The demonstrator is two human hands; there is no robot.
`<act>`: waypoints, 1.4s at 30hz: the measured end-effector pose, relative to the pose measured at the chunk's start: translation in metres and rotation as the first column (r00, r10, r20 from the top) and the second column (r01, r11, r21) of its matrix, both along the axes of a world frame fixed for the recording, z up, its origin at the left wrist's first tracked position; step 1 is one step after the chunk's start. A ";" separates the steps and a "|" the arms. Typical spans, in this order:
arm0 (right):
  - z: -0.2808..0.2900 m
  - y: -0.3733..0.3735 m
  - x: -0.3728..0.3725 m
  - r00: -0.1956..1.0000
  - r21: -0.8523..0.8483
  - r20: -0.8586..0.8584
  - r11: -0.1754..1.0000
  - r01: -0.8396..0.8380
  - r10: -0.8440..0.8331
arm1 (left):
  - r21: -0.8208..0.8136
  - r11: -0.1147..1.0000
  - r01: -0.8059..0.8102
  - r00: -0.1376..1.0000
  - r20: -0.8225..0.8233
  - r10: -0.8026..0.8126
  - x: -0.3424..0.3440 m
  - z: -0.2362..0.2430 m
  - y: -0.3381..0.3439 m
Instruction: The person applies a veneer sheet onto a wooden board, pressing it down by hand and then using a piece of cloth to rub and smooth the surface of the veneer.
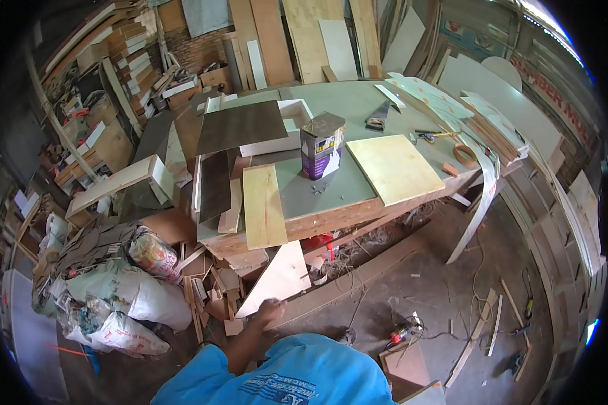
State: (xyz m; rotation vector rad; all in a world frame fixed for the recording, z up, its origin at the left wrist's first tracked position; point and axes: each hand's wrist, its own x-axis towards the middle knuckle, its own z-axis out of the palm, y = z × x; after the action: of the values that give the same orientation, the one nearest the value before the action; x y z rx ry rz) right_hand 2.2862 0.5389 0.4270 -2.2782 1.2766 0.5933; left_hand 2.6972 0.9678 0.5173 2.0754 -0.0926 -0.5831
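My left hand, at the end of a bent forearm, is low in front of the workbench, its fingers curled. Right behind it, a pale, light-wood panel slants against the bench's front. Whether the hand touches the panel's lower edge, or holds anything small, I cannot make out. My right hand is out of view. Above the hand, a narrow yellowish board juts over the bench's front edge. A square light-wood panel lies farther right on the bench, beside a purple and dark can.
The green-topped workbench also bears a dark brown panel, a white box frame and a tape roll. Stuffed sacks crowd the left. Wood strips, cords and a red power tool lie on the floor at right.
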 end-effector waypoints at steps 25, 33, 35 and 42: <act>0.009 -0.177 0.216 0.980 0.039 0.195 0.999 0.034 -0.041 | 0.215 0.724 -0.655 0.412 0.905 0.105 0.424 0.242 -0.131; 0.072 -0.208 0.300 0.959 0.075 0.184 0.975 0.207 -0.218 | 0.616 0.514 -0.597 0.688 0.723 -0.067 0.555 0.248 -0.161; 0.080 -0.215 0.317 0.955 0.083 0.185 0.972 0.220 -0.232 | 0.651 0.483 -0.585 0.711 0.699 -0.080 0.572 0.239 -0.153; 0.097 -0.242 0.354 0.948 0.075 0.213 0.971 0.226 -0.237 | 0.609 0.419 -0.674 0.600 0.781 -0.170 0.610 0.220 -0.136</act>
State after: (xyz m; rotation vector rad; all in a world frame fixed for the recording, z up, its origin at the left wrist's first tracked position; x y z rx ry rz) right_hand 2.6400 0.2972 0.5242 -2.0482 1.3747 0.2766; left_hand 3.3068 0.8320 0.7376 3.1680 0.1450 0.7747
